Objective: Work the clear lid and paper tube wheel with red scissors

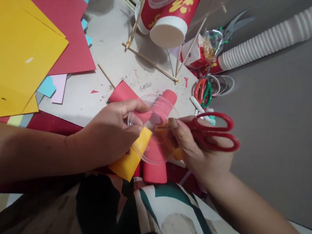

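My left hand (110, 127) pinches the edge of a round clear plastic lid (153, 118) in front of my lap. Red paper strips (155, 172) and a yellow paper strip (126, 162) radiate from the lid like petals. Closed around red-handled scissors (196, 125), my right hand (204, 157) is at the lid's right side. The finger loops point right, and the blades reach towards the lid's middle. My fingers partly hide the blades, so I cannot tell whether they touch the lid. More yellow paper shows behind my right fingers.
Yellow sheets (20, 50) and red sheets (76, 49) lie at the left. A wooden stick frame (150, 62) stands at the back by red paper cups (181, 8). Orange-and-green-handled scissors (199, 91) and a long stack of cups (278, 35) are along the grey wall (291, 127).
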Demonstrator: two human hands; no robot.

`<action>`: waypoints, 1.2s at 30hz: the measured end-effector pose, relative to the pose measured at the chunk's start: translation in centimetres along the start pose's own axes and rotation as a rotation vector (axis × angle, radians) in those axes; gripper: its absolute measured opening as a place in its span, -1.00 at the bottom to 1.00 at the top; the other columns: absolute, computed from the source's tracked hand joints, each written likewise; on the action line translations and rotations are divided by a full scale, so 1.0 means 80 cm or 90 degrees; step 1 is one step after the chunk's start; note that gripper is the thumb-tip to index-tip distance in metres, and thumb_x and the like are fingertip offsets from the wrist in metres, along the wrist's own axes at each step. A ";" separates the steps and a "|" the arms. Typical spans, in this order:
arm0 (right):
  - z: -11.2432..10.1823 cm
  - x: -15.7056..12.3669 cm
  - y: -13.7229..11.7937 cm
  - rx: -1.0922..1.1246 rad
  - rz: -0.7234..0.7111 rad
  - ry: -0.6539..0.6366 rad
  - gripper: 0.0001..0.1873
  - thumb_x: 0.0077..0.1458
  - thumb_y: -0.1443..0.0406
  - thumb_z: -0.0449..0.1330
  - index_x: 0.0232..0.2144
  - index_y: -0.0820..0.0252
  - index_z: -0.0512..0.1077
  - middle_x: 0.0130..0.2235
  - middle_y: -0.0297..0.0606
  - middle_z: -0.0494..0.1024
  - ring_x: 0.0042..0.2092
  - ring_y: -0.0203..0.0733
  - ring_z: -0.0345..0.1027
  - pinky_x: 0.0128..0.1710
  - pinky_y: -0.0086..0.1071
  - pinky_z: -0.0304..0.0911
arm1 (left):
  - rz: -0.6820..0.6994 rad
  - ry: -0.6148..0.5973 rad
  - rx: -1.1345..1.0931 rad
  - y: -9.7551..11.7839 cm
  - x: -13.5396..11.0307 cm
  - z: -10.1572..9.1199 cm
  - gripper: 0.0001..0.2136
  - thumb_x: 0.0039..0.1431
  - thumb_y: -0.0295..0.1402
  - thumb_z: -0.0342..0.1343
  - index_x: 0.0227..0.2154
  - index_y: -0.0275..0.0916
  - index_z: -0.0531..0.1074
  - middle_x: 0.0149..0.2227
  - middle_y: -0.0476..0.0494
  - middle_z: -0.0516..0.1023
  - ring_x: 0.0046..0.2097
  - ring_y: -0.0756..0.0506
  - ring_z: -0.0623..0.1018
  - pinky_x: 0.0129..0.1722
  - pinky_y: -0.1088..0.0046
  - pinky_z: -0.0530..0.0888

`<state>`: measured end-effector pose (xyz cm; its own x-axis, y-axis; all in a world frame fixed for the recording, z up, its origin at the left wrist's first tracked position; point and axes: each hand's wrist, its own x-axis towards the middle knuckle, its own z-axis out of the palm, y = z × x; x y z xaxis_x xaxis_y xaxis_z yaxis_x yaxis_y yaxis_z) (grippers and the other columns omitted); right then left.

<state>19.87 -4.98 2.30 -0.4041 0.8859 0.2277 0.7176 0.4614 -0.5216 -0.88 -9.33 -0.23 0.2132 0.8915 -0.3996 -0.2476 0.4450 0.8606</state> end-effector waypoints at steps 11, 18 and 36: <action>0.016 0.005 -0.025 0.030 0.012 0.127 -0.48 0.20 0.19 0.25 -0.70 0.13 0.14 -0.68 -0.41 0.17 -0.60 -0.37 0.05 -0.63 -0.43 0.03 | 0.081 -0.053 0.343 0.037 0.006 -0.026 -0.65 0.12 -0.34 0.17 0.00 -0.17 0.48 -0.59 0.06 0.46 -0.61 -0.04 0.47 -0.63 0.52 0.31; 0.022 0.008 -0.017 0.081 -0.020 0.091 -0.58 0.25 0.17 0.14 -0.62 0.15 0.20 -0.64 -0.41 0.20 -0.56 -0.37 0.06 -0.55 -0.43 0.01 | 0.426 0.049 0.653 0.080 -0.019 -0.006 -0.55 0.16 -0.19 0.23 0.10 -0.17 0.46 -0.26 -0.08 0.60 -0.47 0.00 0.49 -0.38 0.47 0.39; -0.038 0.021 -0.005 0.147 -0.094 -0.176 -0.94 0.08 0.36 0.24 -0.34 0.26 0.50 -0.45 -0.32 0.52 -0.44 -0.29 0.33 -0.41 -0.42 0.14 | 0.547 -0.006 0.859 0.092 -0.009 0.052 -0.80 0.26 -0.32 0.05 -0.10 -0.26 0.39 -0.27 -0.10 0.53 -0.34 -0.03 0.51 -0.29 0.46 0.40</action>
<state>20.60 -3.51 5.40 -0.6539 0.7497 0.1012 0.5058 0.5327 -0.6785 1.07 -7.01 7.70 0.4648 0.8234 0.3256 0.6854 -0.5674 0.4564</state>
